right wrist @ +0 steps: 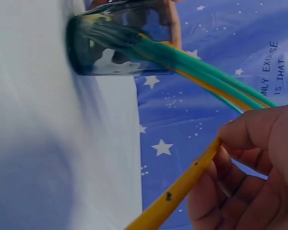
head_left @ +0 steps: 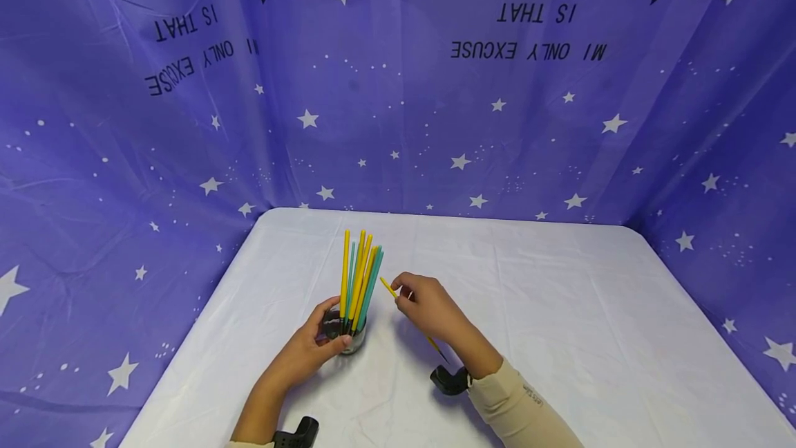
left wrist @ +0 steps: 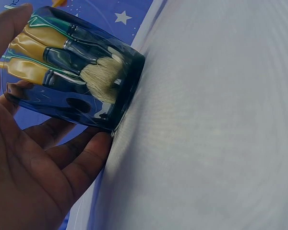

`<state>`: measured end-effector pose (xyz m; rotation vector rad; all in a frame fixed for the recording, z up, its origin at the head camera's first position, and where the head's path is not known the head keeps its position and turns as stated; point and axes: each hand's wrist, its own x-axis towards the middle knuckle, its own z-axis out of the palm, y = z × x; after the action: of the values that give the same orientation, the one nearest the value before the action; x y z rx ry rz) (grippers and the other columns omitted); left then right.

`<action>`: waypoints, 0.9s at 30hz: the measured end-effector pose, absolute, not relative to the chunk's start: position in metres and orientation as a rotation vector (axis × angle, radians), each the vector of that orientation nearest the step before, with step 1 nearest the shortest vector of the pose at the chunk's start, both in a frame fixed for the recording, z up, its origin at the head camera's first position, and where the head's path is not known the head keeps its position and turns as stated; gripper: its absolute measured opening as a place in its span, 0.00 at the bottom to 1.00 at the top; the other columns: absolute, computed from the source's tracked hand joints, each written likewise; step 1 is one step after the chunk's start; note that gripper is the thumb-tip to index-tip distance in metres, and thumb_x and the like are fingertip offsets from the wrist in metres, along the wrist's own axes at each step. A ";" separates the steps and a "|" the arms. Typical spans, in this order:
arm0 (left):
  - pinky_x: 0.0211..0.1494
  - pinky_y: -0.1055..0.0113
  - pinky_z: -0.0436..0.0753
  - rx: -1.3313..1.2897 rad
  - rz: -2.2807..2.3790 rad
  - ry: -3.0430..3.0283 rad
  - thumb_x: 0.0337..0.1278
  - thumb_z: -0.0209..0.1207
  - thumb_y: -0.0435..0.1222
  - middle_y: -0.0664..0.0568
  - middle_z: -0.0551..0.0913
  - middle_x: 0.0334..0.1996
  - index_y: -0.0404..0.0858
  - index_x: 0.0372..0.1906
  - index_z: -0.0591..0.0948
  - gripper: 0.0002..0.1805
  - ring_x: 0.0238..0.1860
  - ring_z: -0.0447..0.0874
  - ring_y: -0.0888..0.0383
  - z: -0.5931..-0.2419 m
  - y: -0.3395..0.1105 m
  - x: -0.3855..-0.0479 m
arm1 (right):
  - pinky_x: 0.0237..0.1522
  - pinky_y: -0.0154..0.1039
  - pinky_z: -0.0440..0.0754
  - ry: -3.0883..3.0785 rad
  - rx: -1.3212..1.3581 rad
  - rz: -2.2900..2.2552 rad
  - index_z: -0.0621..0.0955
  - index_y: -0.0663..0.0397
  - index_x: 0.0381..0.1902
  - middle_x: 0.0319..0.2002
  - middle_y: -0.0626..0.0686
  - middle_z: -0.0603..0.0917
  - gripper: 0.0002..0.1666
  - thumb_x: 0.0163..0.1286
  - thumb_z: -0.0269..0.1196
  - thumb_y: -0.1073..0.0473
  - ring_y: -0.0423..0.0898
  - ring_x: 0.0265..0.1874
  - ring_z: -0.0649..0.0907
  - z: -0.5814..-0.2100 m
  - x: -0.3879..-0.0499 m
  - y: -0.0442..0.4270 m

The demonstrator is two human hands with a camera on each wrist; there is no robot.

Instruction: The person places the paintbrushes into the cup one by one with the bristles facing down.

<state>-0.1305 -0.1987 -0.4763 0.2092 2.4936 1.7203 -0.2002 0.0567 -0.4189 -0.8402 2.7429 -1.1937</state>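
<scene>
Around a clear drinking glass (head_left: pixel 357 347) my left hand (head_left: pixel 301 358) curls its thumb and fingers. Several yellow and teal paintbrushes (head_left: pixel 361 282) stand in it with their handles up, leaning slightly right. Pale bristles (left wrist: pixel 103 79) show through the glass wall near its base in the left wrist view. My right hand (head_left: pixel 432 306), just right of the glass, pinches a yellow paintbrush (right wrist: pixel 175 189) between thumb and fingers. That brush slants, its handle end toward the glass and its dark tip pointing down toward the right wrist; it is outside the glass.
A white cloth covers the table (head_left: pixel 560 310), with rounded far corners. Purple star-printed curtain (head_left: pixel 423 109) hangs behind it and on both sides. Black camera mounts (head_left: pixel 450 380) are strapped at both wrists.
</scene>
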 end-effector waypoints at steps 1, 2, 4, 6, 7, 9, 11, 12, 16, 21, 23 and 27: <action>0.60 0.60 0.76 0.211 1.723 2.491 0.59 0.68 0.43 0.42 0.73 0.63 0.55 0.74 0.60 0.41 0.58 0.78 0.49 -0.477 -0.199 -0.130 | 0.23 0.35 0.77 2.741 -0.845 -1.216 0.82 0.53 0.46 0.28 0.44 0.79 0.09 0.69 0.60 0.66 0.39 0.21 0.76 -0.417 -0.200 0.057; 0.60 0.60 0.76 0.212 1.722 2.491 0.59 0.68 0.43 0.42 0.73 0.63 0.55 0.74 0.60 0.41 0.58 0.78 0.49 -0.477 -0.199 -0.131 | 0.22 0.35 0.77 2.738 -0.847 -1.240 0.82 0.54 0.46 0.28 0.44 0.79 0.09 0.69 0.60 0.66 0.39 0.21 0.76 -0.415 -0.199 0.057; 0.60 0.59 0.76 0.228 1.723 2.488 0.60 0.68 0.43 0.41 0.72 0.63 0.54 0.74 0.60 0.41 0.58 0.78 0.48 -0.478 -0.199 -0.131 | 0.22 0.35 0.77 2.738 -0.851 -1.281 0.82 0.55 0.46 0.28 0.44 0.79 0.09 0.69 0.60 0.65 0.39 0.20 0.76 -0.412 -0.198 0.057; 0.60 0.59 0.76 0.254 1.731 2.481 0.60 0.67 0.43 0.40 0.72 0.63 0.52 0.75 0.60 0.41 0.59 0.78 0.48 -0.478 -0.200 -0.131 | 0.22 0.35 0.77 2.746 -0.852 -1.317 0.82 0.55 0.46 0.27 0.44 0.79 0.09 0.69 0.60 0.65 0.39 0.20 0.76 -0.409 -0.197 0.057; 0.60 0.59 0.76 0.271 1.733 2.481 0.61 0.67 0.43 0.39 0.72 0.63 0.51 0.75 0.60 0.41 0.59 0.78 0.47 -0.478 -0.200 -0.131 | 0.22 0.36 0.77 2.753 -0.851 -1.332 0.81 0.55 0.45 0.27 0.44 0.79 0.09 0.69 0.60 0.66 0.39 0.20 0.76 -0.407 -0.197 0.057; 0.60 0.60 0.76 0.288 1.738 2.470 0.62 0.67 0.42 0.39 0.71 0.64 0.51 0.75 0.59 0.40 0.59 0.77 0.47 -0.478 -0.200 -0.131 | 0.23 0.35 0.77 2.770 -0.846 -1.359 0.81 0.54 0.45 0.27 0.43 0.78 0.08 0.69 0.60 0.66 0.39 0.20 0.76 -0.406 -0.197 0.057; 0.59 0.61 0.76 0.292 1.743 2.464 0.62 0.66 0.42 0.39 0.71 0.64 0.51 0.75 0.59 0.40 0.59 0.77 0.47 -0.478 -0.200 -0.132 | 0.23 0.36 0.77 2.788 -0.839 -1.389 0.81 0.53 0.44 0.26 0.43 0.78 0.08 0.68 0.60 0.66 0.39 0.21 0.76 -0.406 -0.198 0.057; 0.59 0.61 0.76 0.282 1.743 2.465 0.61 0.67 0.43 0.39 0.71 0.64 0.51 0.75 0.59 0.40 0.59 0.77 0.47 -0.478 -0.200 -0.131 | 0.23 0.36 0.76 2.792 -0.830 -1.409 0.81 0.54 0.44 0.26 0.42 0.78 0.08 0.68 0.60 0.66 0.39 0.21 0.76 -0.406 -0.199 0.057; 0.60 0.59 0.76 0.252 1.744 2.462 0.61 0.67 0.43 0.40 0.72 0.63 0.53 0.75 0.59 0.41 0.59 0.77 0.47 -0.478 -0.201 -0.130 | 0.25 0.36 0.76 2.803 -0.790 -1.514 0.81 0.52 0.44 0.26 0.42 0.78 0.08 0.68 0.60 0.64 0.40 0.23 0.77 -0.405 -0.200 0.056; 0.60 0.59 0.75 0.242 1.741 2.461 0.61 0.67 0.43 0.41 0.72 0.64 0.54 0.75 0.59 0.41 0.59 0.77 0.48 -0.477 -0.200 -0.130 | 0.24 0.37 0.80 2.756 -0.748 -1.676 0.81 0.53 0.45 0.27 0.44 0.79 0.09 0.68 0.60 0.65 0.41 0.23 0.79 -0.405 -0.200 0.055; 0.60 0.59 0.76 0.235 1.737 2.465 0.60 0.67 0.44 0.42 0.72 0.64 0.54 0.75 0.59 0.41 0.59 0.77 0.48 -0.477 -0.200 -0.130 | 0.24 0.38 0.81 2.714 -0.728 -1.746 0.81 0.55 0.46 0.28 0.46 0.79 0.09 0.68 0.59 0.66 0.43 0.23 0.79 -0.404 -0.199 0.054; 0.60 0.59 0.76 0.228 1.731 2.473 0.60 0.68 0.44 0.42 0.72 0.63 0.55 0.74 0.60 0.41 0.58 0.78 0.49 -0.477 -0.200 -0.130 | 0.25 0.39 0.84 2.613 -0.677 -1.892 0.80 0.58 0.46 0.30 0.51 0.80 0.10 0.68 0.59 0.69 0.47 0.25 0.81 -0.403 -0.197 0.052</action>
<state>-0.1302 -0.1998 -0.4773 0.2277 2.4729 1.7312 -0.1969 0.0521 -0.4026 -0.6771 2.6129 -1.8924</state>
